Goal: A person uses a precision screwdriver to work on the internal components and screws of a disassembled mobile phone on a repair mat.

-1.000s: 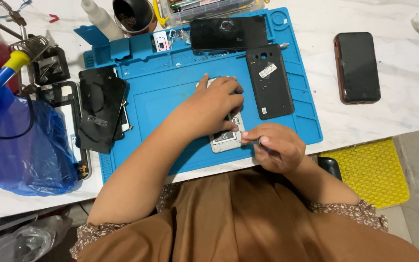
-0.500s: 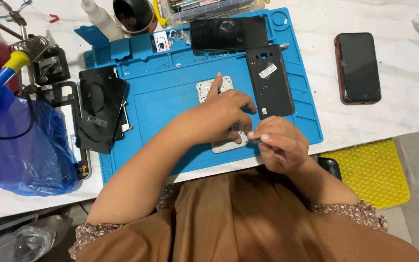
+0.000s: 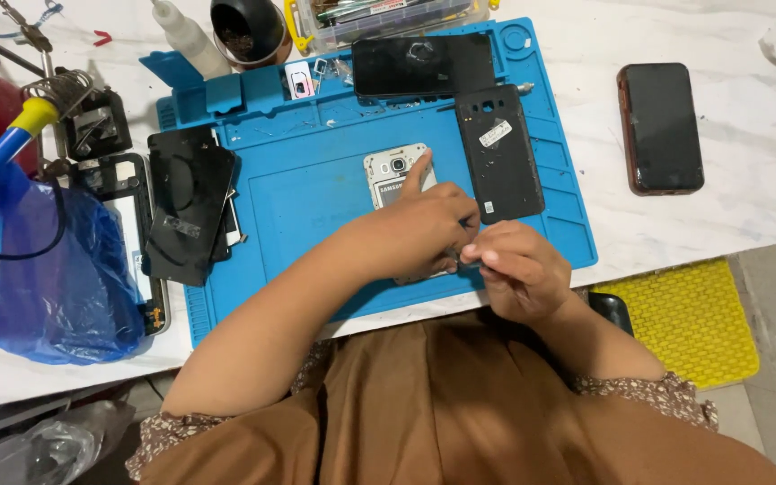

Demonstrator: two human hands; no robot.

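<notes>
A silver phone [image 3: 394, 170] lies face down on the blue work mat [image 3: 307, 193]. My left hand [image 3: 424, 229] rests on its lower half, index finger stretched up along its back. My right hand [image 3: 514, 269] sits just to the right at the mat's front edge, fingers pinched on a thin dark tool whose tip meets the phone's side under the left hand. A black back cover [image 3: 499, 153] lies right beside the phone.
A black display panel [image 3: 419, 65] lies at the mat's top. Dark phone parts [image 3: 189, 202] are stacked at its left edge, beside a blue plastic bag [image 3: 65, 278] and a soldering stand [image 3: 65, 99]. A black phone [image 3: 660, 126] lies on the white table. A yellow mat [image 3: 689, 319] is on the floor.
My left hand has slid down the phone, uncovering its upper half with the camera. My right hand has shifted slightly right and up beside it.
</notes>
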